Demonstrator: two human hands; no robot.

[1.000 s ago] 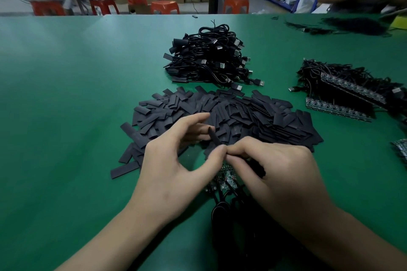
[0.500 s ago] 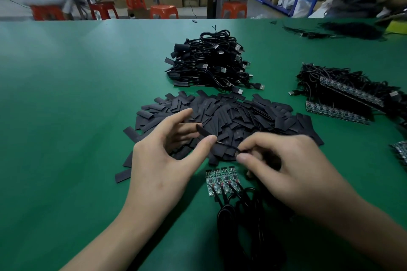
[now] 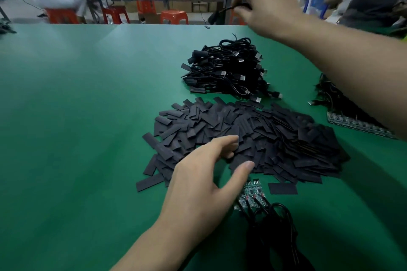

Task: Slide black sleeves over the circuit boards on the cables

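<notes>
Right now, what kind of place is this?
Probably an electronics assembly workshop: a heap of black sleeves and a pile of cables lie on a green worktable, with circuit boards nearby and red stools behind.

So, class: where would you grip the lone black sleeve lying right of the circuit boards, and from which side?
Probably pinch the lone sleeve across its short width at the right end, from above: it lies flat, long axis left to right, that end farthest from the circuit boards.
</notes>
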